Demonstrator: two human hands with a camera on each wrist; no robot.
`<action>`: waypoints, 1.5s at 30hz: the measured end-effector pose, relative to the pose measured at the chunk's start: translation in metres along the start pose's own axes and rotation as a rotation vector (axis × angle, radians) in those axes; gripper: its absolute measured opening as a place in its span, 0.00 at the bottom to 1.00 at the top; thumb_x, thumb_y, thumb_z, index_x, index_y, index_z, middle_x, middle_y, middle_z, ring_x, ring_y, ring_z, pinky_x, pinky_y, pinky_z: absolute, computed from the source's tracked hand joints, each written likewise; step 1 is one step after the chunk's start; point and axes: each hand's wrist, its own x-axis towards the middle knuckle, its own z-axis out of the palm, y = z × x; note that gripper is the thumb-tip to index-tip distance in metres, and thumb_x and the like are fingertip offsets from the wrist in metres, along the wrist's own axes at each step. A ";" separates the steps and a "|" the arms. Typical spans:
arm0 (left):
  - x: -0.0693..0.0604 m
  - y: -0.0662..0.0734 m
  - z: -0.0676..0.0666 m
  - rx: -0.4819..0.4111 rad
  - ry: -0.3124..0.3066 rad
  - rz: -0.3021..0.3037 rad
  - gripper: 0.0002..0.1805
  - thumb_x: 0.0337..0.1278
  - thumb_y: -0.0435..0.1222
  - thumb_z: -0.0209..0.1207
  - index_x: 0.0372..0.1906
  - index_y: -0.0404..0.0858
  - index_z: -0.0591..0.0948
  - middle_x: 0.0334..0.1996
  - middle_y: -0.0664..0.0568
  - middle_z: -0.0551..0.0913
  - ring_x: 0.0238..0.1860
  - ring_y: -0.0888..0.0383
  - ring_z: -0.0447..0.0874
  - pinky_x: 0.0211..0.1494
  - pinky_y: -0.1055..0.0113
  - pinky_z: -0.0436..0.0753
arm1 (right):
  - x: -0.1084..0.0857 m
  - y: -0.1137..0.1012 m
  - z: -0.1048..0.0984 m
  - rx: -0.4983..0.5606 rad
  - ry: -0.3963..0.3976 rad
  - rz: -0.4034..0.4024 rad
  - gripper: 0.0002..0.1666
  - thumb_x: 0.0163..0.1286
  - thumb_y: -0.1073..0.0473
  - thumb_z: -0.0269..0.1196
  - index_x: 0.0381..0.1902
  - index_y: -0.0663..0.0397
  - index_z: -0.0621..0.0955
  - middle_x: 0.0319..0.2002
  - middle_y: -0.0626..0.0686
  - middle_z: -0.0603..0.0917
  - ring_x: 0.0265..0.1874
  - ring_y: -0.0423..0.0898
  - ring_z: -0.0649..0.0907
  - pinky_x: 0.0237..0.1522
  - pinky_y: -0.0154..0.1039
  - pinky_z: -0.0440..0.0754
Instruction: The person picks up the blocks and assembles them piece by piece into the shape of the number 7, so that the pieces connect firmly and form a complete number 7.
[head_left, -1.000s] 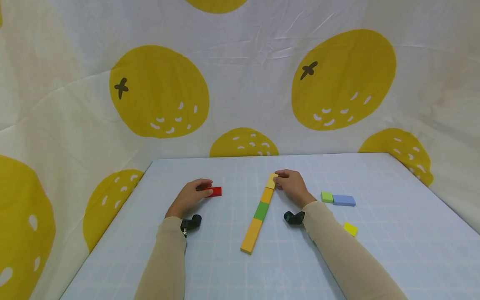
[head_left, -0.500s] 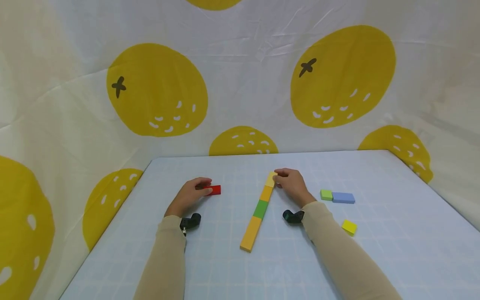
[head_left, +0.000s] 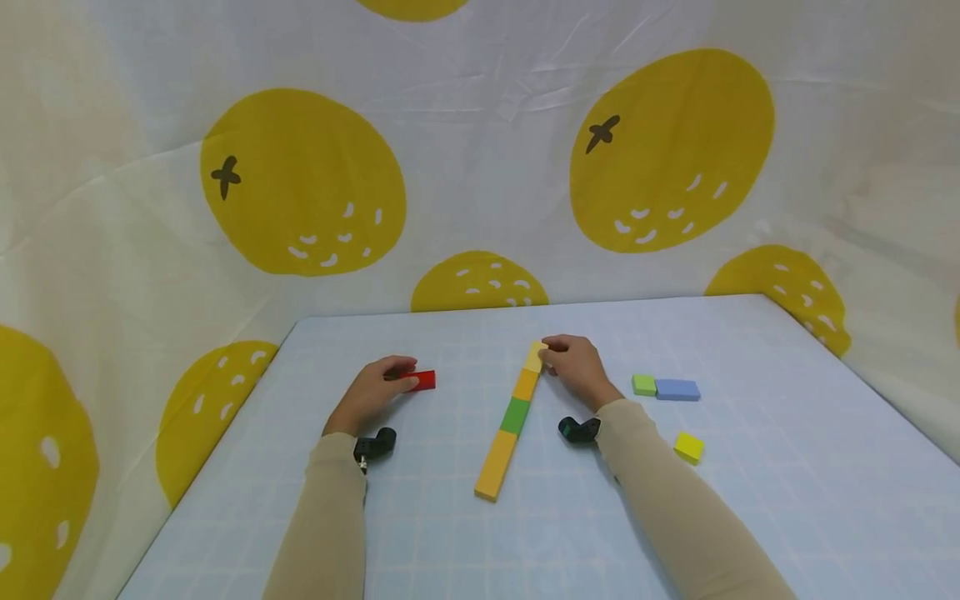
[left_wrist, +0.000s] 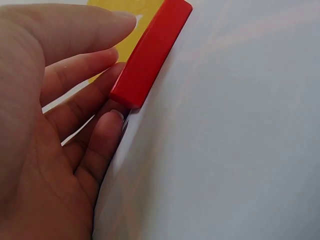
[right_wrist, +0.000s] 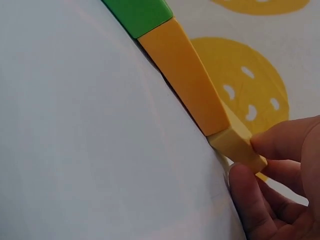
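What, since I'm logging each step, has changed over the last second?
Nothing has visibly moved, and nothing was taken hold of or let go; only the head view shifted slightly. The left hand stays at the red block, the right hand still pinches the pale yellow block, and the blue block lies as before.

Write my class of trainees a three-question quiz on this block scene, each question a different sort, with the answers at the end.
1. True or false: the right hand pinches the red block.
2. Which block lies end to end with the blue block?
A) red block
B) light green block
C) orange block
3. Count: how many blocks make up the slanted row in the head view?

Key:
1. False; it pinches the pale yellow block.
2. B
3. Four
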 end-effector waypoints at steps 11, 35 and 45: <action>0.002 0.002 0.000 0.009 -0.003 -0.025 0.25 0.64 0.48 0.64 0.64 0.49 0.78 0.61 0.51 0.77 0.63 0.48 0.71 0.70 0.47 0.67 | -0.002 0.002 0.000 -0.042 0.020 0.005 0.24 0.73 0.50 0.61 0.63 0.52 0.79 0.51 0.53 0.82 0.40 0.50 0.82 0.48 0.43 0.80; 0.003 -0.001 0.001 0.053 0.006 -0.031 0.23 0.65 0.48 0.64 0.62 0.49 0.80 0.61 0.50 0.77 0.62 0.47 0.70 0.69 0.45 0.67 | 0.001 0.004 0.001 -0.076 0.009 -0.004 0.25 0.71 0.50 0.62 0.62 0.54 0.80 0.40 0.53 0.85 0.37 0.49 0.81 0.44 0.42 0.78; 0.000 0.002 0.002 0.063 0.015 -0.002 0.22 0.67 0.46 0.62 0.63 0.47 0.79 0.60 0.49 0.78 0.61 0.48 0.72 0.69 0.47 0.68 | -0.001 0.002 0.004 -0.091 0.006 -0.044 0.25 0.70 0.51 0.63 0.61 0.57 0.80 0.40 0.54 0.85 0.37 0.49 0.82 0.45 0.43 0.79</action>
